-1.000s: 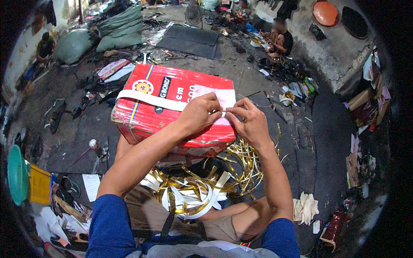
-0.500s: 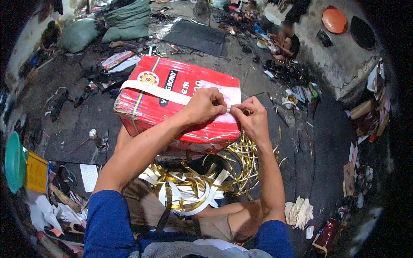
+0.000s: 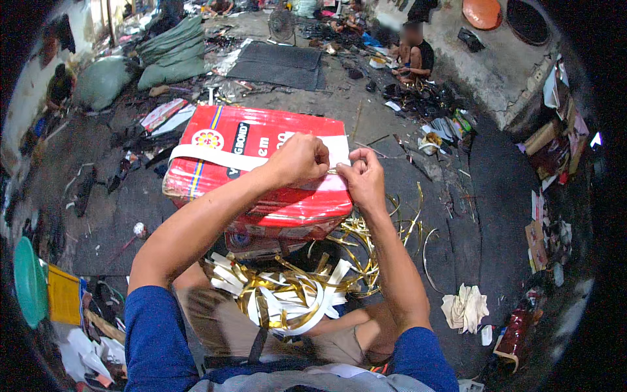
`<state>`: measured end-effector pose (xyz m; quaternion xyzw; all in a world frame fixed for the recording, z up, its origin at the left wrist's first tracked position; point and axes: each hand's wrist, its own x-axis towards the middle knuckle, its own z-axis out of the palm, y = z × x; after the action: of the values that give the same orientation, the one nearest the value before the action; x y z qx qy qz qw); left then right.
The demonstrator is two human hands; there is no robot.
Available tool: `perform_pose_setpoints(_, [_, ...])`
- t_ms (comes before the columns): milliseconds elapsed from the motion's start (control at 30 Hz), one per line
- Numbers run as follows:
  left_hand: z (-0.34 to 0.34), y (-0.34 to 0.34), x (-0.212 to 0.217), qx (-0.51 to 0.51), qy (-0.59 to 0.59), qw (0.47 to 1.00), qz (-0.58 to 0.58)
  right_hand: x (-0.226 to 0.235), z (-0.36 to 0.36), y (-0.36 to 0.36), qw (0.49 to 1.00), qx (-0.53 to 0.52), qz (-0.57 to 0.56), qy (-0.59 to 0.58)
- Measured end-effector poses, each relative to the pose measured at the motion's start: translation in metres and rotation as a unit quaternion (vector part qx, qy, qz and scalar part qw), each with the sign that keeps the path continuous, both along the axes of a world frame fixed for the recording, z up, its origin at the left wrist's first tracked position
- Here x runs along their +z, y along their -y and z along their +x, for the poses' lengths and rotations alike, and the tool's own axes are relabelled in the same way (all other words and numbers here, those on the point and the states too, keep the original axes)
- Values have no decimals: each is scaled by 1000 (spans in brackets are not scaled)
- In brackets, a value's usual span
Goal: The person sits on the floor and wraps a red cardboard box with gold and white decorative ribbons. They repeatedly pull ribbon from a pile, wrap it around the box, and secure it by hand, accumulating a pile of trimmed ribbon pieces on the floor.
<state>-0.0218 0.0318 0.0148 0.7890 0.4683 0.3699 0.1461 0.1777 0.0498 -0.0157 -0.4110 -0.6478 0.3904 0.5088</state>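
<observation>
A red cardboard box (image 3: 281, 206) wrapped in clear film stands in front of me. A long white strip (image 3: 212, 153) runs across its top from the left edge and passes beneath my left forearm. Above the box's right part, my left hand (image 3: 300, 160) is closed in a pinch, its fingertips partly hidden. Close beside it, my right hand (image 3: 364, 179) pinches with thumb and forefinger. A thin gold and pale sliver shows between the two hands, in line with the white strip. White paper (image 3: 337, 149) lies on the box behind the fingers.
Loose gold and white strips (image 3: 287, 294) are heaped at my lap, below the box. A crumpled cream cloth (image 3: 465, 307) lies to the right. At left stand a green basin (image 3: 31, 281) and a yellow panel (image 3: 65, 294). A person (image 3: 415, 52) sits far right; sacks (image 3: 108, 81) lie far left.
The view has shifted, so the box appears slightly lower and further left. My hands stay close together at the pinch; the right fingers have turned and curled more.
</observation>
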Motion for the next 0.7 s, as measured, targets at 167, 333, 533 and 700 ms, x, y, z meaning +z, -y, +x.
perform_pose_setpoints(167, [20, 4, -1, -28, 83, 996, 4, -19, 16, -7, 999, -17, 31, 29])
perform_pose_setpoints(333, [26, 6, -17, -28, 150, 988, 1, -25, 16, -4, 998, 56, -30, -23])
perform_pose_setpoints(533, [37, -3, -14, -53, 144, 987, 41, -27, 18, 10, 854, 175, -344, -349])
perform_pose_setpoints(700, [35, -1, -12, -28, 164, 986, -8, -10, 25, 9, 848, 178, -383, -322])
